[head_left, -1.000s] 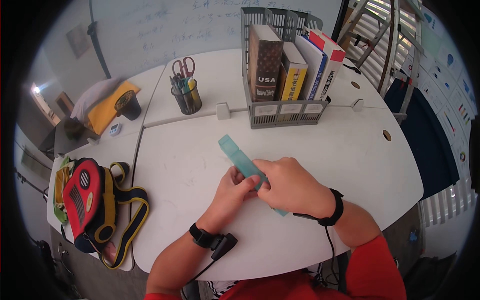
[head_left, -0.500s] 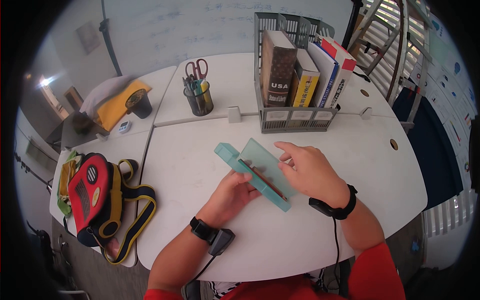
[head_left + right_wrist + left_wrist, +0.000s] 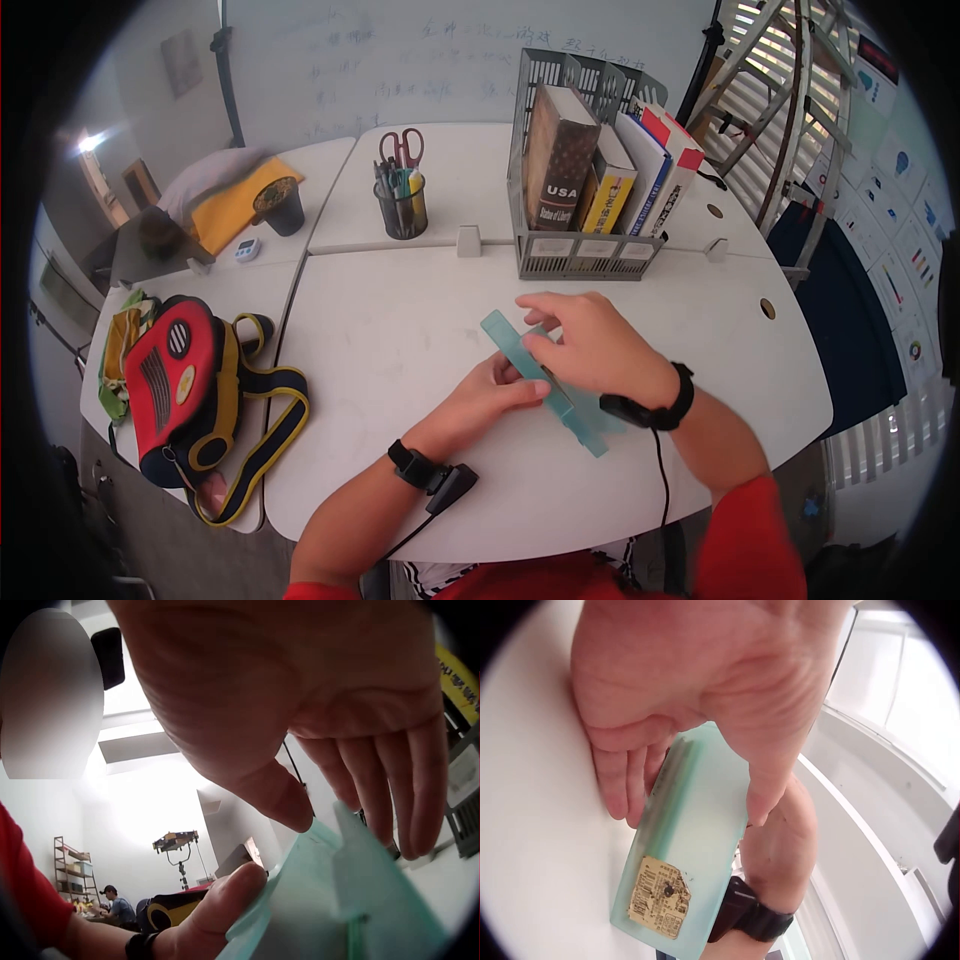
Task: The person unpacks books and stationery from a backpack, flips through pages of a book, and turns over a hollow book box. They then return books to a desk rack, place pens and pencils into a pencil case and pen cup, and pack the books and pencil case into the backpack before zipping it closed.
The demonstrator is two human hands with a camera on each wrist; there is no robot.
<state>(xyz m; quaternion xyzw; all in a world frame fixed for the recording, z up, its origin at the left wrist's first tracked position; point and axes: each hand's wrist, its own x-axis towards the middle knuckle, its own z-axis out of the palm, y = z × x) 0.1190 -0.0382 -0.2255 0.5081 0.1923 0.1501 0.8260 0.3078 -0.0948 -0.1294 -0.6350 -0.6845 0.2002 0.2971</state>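
Observation:
A translucent teal pencil case (image 3: 508, 338) is held tilted above the table, its lid partly apart from the body in the right wrist view. My left hand (image 3: 480, 402) grips the case, thumb along one edge and fingers at the other side. A torn, printed label (image 3: 660, 896) sticks to the underside in the left wrist view. Over the case's upper part is my right hand (image 3: 603, 345), thumb at the rim of the body. Its fingers extend loosely past the lid (image 3: 379, 889). Most of the inside is hidden.
A grey rack (image 3: 590, 262) of books stands at the back, with a mesh pen cup (image 3: 403, 215) to its left. On the left lies a red bag (image 3: 170, 375) with a long strap. A potted plant (image 3: 280, 205) and a small timer (image 3: 247, 249) sit behind it.
The case was closed between both hands, then stood open with a pencil-like stick showing. Since then its lid has swung closer to the body, and my right hand has come back over it.

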